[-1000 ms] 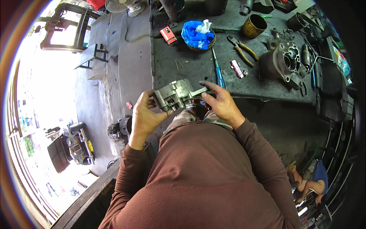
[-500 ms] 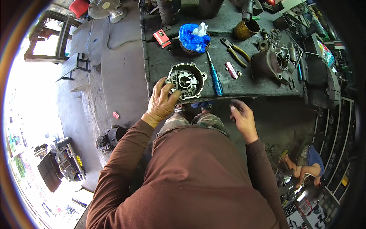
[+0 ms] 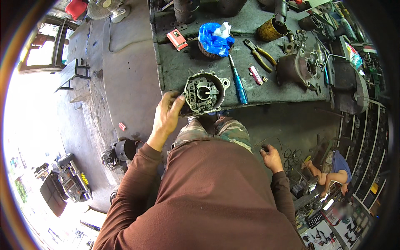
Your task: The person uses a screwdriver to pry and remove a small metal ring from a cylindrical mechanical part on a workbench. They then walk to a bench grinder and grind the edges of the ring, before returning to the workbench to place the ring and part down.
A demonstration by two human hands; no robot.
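A round metal housing (image 3: 212,91) with an intricate inside rests face up on the front left of the dark workbench. My left hand (image 3: 168,111) grips its left side, thumb and fingers at the rim. My right hand (image 3: 271,158) hangs low beside my right hip, fingers loosely bent and apart, with nothing visible in them. Just right of the housing lies a blue-handled screwdriver (image 3: 239,89); farther right are a small pink-and-white packet (image 3: 256,76), yellow-handled pliers (image 3: 263,60) and a dark metal casting (image 3: 291,68).
The bench (image 3: 175,66) bears a blue-bag-lined basket (image 3: 214,41), a red box (image 3: 177,39) and a rusty can (image 3: 271,29). A small table (image 3: 68,75), fan (image 3: 100,8) and machine (image 3: 125,152) stand leftward. A person in blue (image 3: 339,164) crouches at lower right.
Both hands held the housing in the air; it now rests face up on the bench. My right hand has let go and dropped down to the right; my left stays at its rim.
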